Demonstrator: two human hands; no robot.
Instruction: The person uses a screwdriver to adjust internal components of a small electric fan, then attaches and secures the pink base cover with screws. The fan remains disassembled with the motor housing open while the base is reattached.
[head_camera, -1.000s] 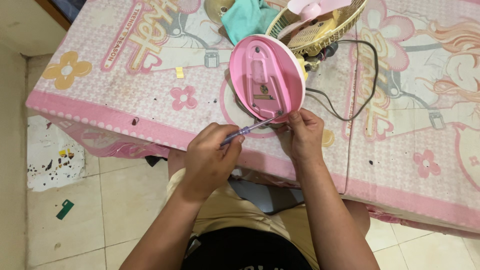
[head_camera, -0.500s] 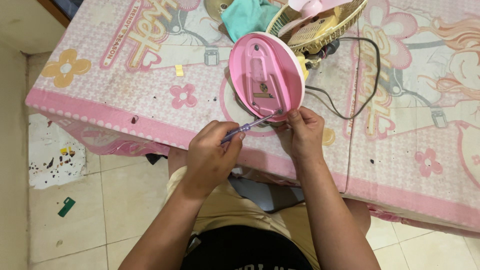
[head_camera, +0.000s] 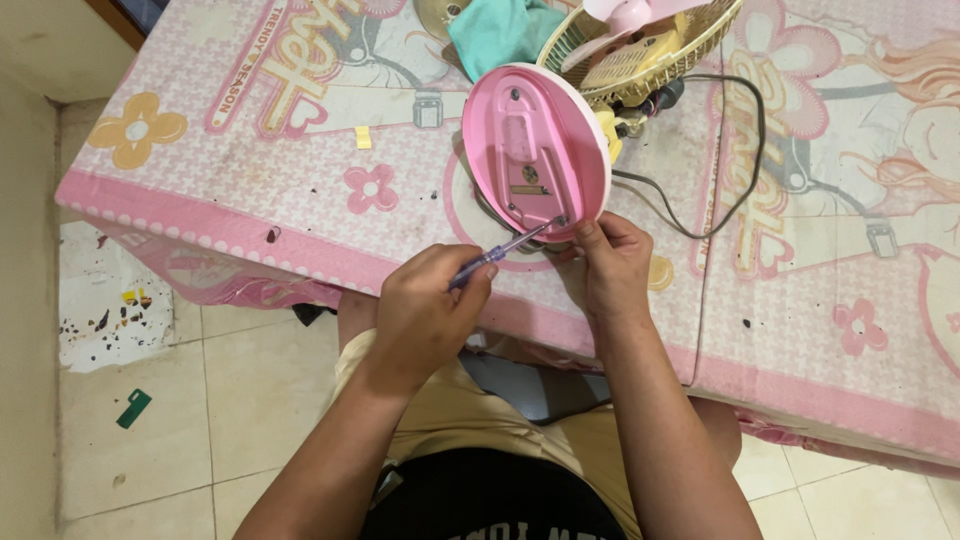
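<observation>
My left hand (head_camera: 425, 310) grips a screwdriver (head_camera: 505, 250), tip at the fan base's (head_camera: 535, 150) lower rim. My right hand (head_camera: 615, 265) pinches that rim, just inside the bench (head_camera: 250, 215) edge. Cord (head_camera: 745, 165) loops right; floor (head_camera: 150, 440) lies left.

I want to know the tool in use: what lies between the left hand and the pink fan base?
In the head view, a purple-handled screwdriver spans it, from the left hand to the pink fan base.

Left hand (head_camera: 425, 305) gripping a purple screwdriver (head_camera: 500, 253), tip at the lower edge of a pink oval fan base (head_camera: 535, 150). Right hand (head_camera: 610, 265) steadying that base on a pink patterned table (head_camera: 250, 190).
</observation>
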